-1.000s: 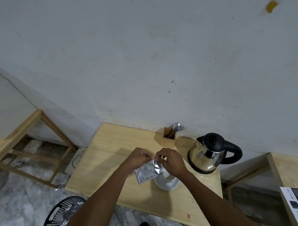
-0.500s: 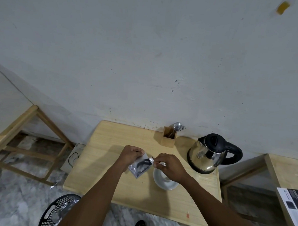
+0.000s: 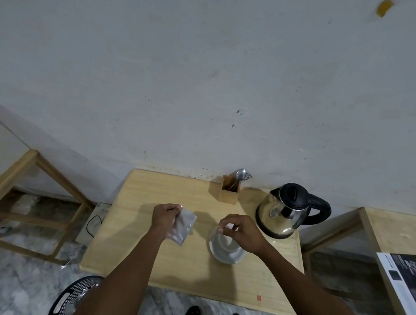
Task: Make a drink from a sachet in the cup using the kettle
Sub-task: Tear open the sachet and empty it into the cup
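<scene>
1. The sachet (image 3: 182, 227) looks torn open: the left hand (image 3: 165, 219) pinches it above the desk (image 3: 153, 195), while the right hand (image 3: 243, 231) pinches a small pale scrap (probably the torn strip) over the cup (image 3: 225, 248).
2. Still left, I judge: tipping the powder in, pouring, stirring.
3. The kettle (image 3: 286, 210) stands just right of the cup; the cutlery holder (image 3: 229, 192) sits behind. Nothing blocks the way.

We had one head view, looking forward and down over the table (image 3: 153, 198), close above our fingers (image 3: 174, 209).
</scene>
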